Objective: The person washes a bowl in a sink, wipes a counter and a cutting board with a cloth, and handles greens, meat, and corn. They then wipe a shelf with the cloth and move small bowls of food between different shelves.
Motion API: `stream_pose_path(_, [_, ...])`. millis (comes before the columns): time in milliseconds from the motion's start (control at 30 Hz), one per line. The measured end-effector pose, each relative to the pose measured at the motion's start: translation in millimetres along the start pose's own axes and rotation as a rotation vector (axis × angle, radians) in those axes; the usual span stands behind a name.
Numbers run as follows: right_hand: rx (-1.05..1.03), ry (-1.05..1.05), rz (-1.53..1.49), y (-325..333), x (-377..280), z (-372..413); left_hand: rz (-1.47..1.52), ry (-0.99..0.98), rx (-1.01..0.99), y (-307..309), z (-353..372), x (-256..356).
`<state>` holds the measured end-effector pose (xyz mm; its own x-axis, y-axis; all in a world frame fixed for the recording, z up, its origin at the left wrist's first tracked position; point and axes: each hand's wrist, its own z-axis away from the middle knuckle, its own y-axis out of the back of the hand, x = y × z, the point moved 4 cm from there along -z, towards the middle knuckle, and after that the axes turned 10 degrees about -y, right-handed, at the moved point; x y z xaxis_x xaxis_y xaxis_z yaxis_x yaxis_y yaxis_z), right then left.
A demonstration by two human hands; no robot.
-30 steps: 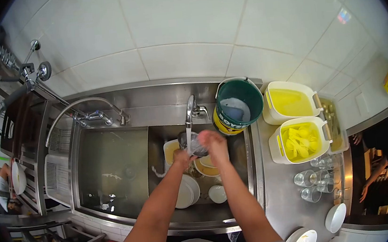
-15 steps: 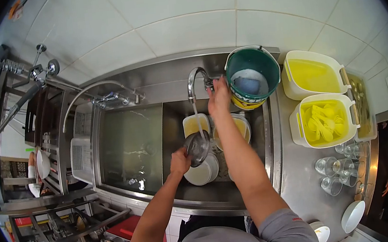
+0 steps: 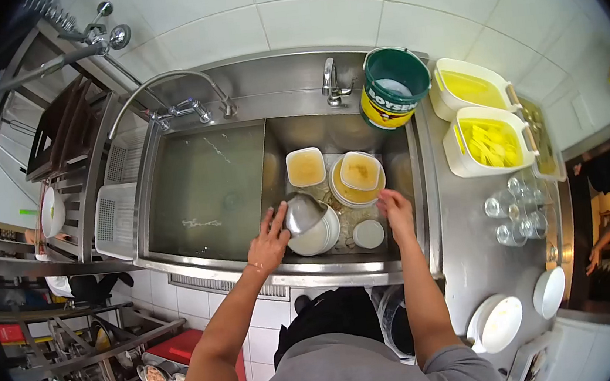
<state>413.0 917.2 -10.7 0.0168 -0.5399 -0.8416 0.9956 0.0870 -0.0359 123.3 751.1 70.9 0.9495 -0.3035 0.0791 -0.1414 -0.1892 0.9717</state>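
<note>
A shiny metal bowl (image 3: pixel 303 214) tilts over a stack of white bowls (image 3: pixel 315 240) in the right sink basin. My left hand (image 3: pixel 269 240) grips its left edge, the fingers spread along the rim. My right hand (image 3: pixel 397 209) hangs at the basin's right side with loosely bent fingers and nothing visible in it. Close to those fingertips are stacked round containers (image 3: pixel 356 198) with a square tub (image 3: pixel 360 170) of yellowish liquid on top. Another square tub (image 3: pixel 305 167) sits to the left, and a small white round dish (image 3: pixel 368 234) lies below. No water runs from the faucet (image 3: pixel 331 83).
Water fills the left basin (image 3: pixel 205 193). A green bucket (image 3: pixel 396 84) stands by the faucet. On the right counter are white tubs, one holding yellow spoons (image 3: pixel 488 143), several glasses (image 3: pixel 515 205) and white bowls (image 3: pixel 499 324). A rack (image 3: pixel 118 217) adjoins the left side.
My right hand has left the faucet and come down toward the basin's right side. The stream has stopped. My left hand has lowered and tilted the metal bowl onto the white stack.
</note>
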Motion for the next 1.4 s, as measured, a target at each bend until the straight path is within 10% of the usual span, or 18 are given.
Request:
stream_pose_path(167, [0.199,0.177,0.037,62,54,110,-0.005,-0.365,-0.019,-18,80,41])
stream_pose_path(333, [0.229,0.317,0.056,78,80,164,0.104,-0.091,0.312,8,86,30])
stream_pose_path(500, [-0.172,-0.207,-0.341,53,47,203,0.444,0.486,0.716,55,121,2])
stream_pose_path(567, [0.017,0.018,0.115,40,10,213,1.016,0.982,0.824,29,179,-26])
stream_pose_path(733, [0.348,0.89,0.313,1,-57,211,1.222,1.248,0.946,4,386,0])
stream_pose_path(800, [0.333,0.668,0.888,-13,-11,167,1.311,1.485,1.085,-19,493,40])
stream_pose_path(867, [0.315,0.615,1.176,-38,5,181,1.67,1.282,1.262,-44,571,88])
stream_pose_path(900, [0.176,0.671,0.897,-47,41,150,2.287,1.217,0.869,-59,640,113])
stream_pose_path(933, [0.258,1.006,0.805,-60,44,180,1.513,1.821,1.371,-49,643,169])
stream_pose_path(1033, [-0.05,0.959,0.723,-99,115,246,1.062,2.31,1.837,-40,685,270])
stream_pose_path(1167, [-1.058,0.522,0.918,-170,290,332,0.882,2.301,1.835,4,662,310])
stream_pose_path(1233, [-1.427,0.401,0.984,-202,275,447,1.004,2.191,1.898,-5,664,299])
stream_pose_path(1300, [-1.541,0.822,1.133,-232,306,478,1.173,2.12,1.857,10,642,272])
stream_pose_path(1400, [-1.452,0.818,1.301,-281,300,514,1.392,1.853,1.706,11,628,214])
